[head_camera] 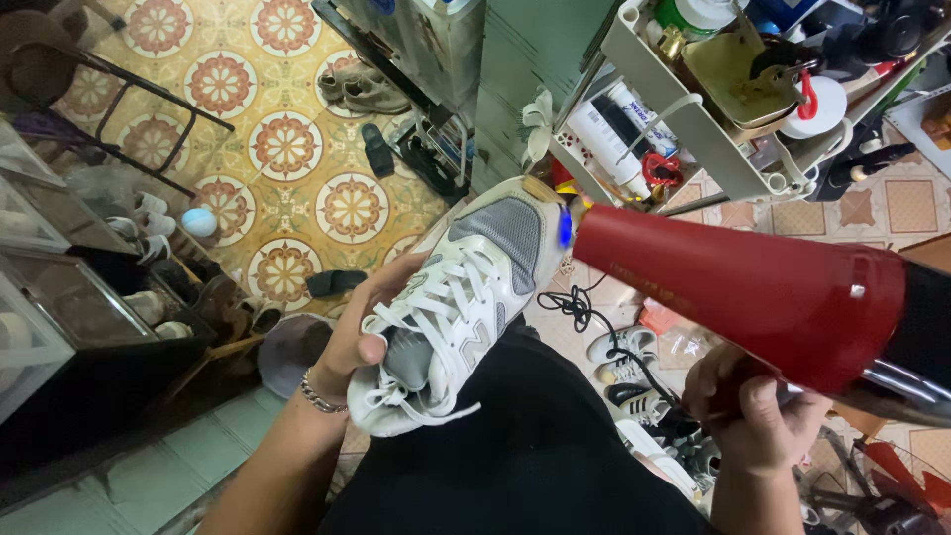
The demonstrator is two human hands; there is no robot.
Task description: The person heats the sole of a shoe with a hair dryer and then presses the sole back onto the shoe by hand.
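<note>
Head view, looking down over the person's lap. Centre of the frame: a white and grey sneaker [461,297] with white laces, held tilted, its toe toward the upper right and its heel opening toward the lower left. The left hand [359,332] enters from the lower left on a bare forearm; its fingers are closed around the sneaker's side near the collar, thumb curled at the heel opening, so the hand is clamped on the shoe. A chain bracelet [319,395] circles the wrist.

Right half of the frame: a red hair dryer [753,297], its barrel running from the right edge toward the centre, its nozzle just beside the sneaker's toe, where a small blue light shows. The right hand [758,411] rises from the lower right, fingers wrapped shut about the dryer's handle beneath the barrel.

Below both hands lies the person's dark clothing [525,446]. Upper left: patterned floor tiles [287,144] with scattered footwear. Upper right: a pale metal utility cart [693,119] loaded with bottles and tools. Lower right, near the right hand: further sneakers [624,357] on the floor and a black cord [584,312].
</note>
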